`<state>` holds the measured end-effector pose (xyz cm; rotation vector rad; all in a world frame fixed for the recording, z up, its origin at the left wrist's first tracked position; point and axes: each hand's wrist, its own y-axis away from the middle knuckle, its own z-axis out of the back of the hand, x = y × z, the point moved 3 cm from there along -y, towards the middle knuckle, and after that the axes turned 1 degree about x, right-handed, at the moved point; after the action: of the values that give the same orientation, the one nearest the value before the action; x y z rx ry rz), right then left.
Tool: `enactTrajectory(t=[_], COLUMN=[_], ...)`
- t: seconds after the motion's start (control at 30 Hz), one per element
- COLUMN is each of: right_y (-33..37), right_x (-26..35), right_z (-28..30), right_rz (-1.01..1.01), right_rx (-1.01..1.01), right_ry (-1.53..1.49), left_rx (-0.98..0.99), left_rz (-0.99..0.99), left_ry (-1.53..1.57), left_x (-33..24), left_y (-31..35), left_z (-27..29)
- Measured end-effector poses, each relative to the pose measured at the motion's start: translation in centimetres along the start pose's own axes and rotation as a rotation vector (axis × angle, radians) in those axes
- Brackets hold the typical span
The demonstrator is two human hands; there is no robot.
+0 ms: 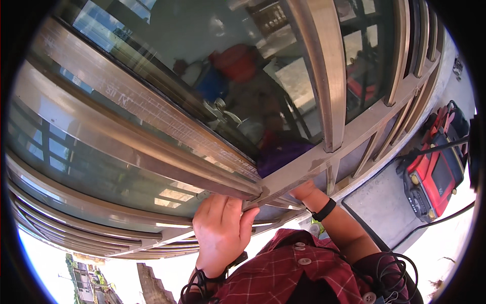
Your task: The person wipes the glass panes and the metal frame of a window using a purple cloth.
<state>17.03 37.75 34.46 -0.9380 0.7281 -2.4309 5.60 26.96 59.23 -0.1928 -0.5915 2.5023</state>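
A brownish metal window grille [298, 164] stands right against me, with long bars meeting a flat crossbar. My left hand [220, 230] is curled over the grille's lower edge by the crossbar's end, its thumb up along the near side. My right hand [304, 190] reaches past the crossbar to its right; the metal hides its fingers, so what they touch is not visible. Behind the bars lies a dark glass pane [202, 30], full of reflections. Some scribbled marks run along a metal frame strip [119, 93].
More curved bars [86, 215] stretch away to the left. A red vehicle [435, 177] stands on pale concrete [377, 202] far below at right. A black cable [440, 223] crosses there. Buildings and greenery [91, 281] appear at lower left, beyond the grille.
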Motion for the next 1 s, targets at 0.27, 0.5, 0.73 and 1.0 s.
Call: enactTrajectory(t=[0.27, 0.5, 0.73, 1.0], right_y=[6.2, 8.4, 8.8, 6.9], right_x=[-2.7, -7.5, -8.2, -11.8], right_z=[-2.6, -7.7, -7.4, -6.8], right_rz=[0.140, -0.086, -0.447, -0.677], right_rx=[0.465, 0.628, 0.494, -0.531], right_ry=[0.280, 0.266, 0.255, -0.002], left_rx=[-0.057, -0.037, -0.049, -0.065], left_rz=[-0.027, 0.014, -0.001, -0.009], left_ry=[-0.034, -0.079, -0.072, -0.049], left_x=[-0.5, -0.6, -0.3, -0.1], left_y=[0.2, 0.3, 0.5, 0.5], left_z=[-0.1, 0.0, -0.4, -0.6])
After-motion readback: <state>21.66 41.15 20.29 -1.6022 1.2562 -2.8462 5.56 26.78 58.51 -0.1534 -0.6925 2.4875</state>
